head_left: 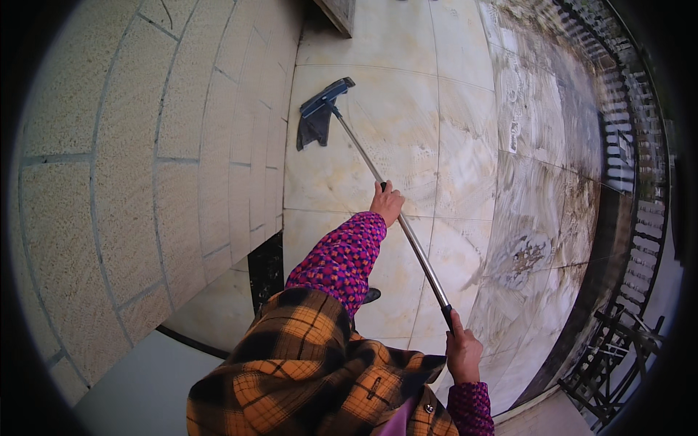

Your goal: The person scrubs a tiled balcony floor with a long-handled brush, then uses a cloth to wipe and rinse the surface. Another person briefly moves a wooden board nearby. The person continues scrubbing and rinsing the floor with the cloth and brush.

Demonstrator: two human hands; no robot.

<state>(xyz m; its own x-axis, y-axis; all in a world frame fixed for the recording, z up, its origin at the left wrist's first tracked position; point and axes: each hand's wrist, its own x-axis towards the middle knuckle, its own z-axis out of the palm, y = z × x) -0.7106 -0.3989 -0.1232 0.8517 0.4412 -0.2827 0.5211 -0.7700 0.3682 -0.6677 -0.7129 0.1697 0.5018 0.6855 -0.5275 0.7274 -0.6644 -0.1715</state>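
Observation:
A mop with a long metal pole [418, 247] runs slantwise across the view. My left hand [389, 203] is closed round the pole partway along it. Lower down, my right hand [464, 349] grips the black handle end. At the far end the flat blue mop head [325, 98] rests on the tiled floor [385, 145], close to the foot of the wall. A dark grey cloth [314, 129] hangs loose from the head and lies on the tiles.
A wall of pale blocks [123, 145] rises along the left. Dark, wet-looking smears [531, 218] cover the tiles on the right, beside a balustrade [640, 232]. A wooden edge [338, 14] juts in at the top. Dark metal frames [611, 363] stand at the lower right.

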